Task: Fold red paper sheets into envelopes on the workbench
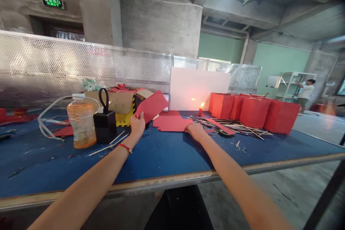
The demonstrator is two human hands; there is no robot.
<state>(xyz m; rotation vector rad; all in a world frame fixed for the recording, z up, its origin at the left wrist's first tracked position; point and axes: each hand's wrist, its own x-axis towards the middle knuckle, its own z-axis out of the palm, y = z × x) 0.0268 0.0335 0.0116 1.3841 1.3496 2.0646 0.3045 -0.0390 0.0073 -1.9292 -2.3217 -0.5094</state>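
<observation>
Head view: the left hand (137, 124) pinches a red paper sheet (151, 106), lifted and tilted up-right; the right hand (196, 131) lies flat beside the red sheet stack (171, 122) on the worktop (161, 154), between both hands.

On the blue table top (167, 154), a red paper sheet (151, 106) and flat red sheets (172, 122) lie left of a red candle (200, 110) with orange flame, red bags (256, 111) right of it, and an orange bottle (81, 122) and black box (105, 125) far left.
</observation>
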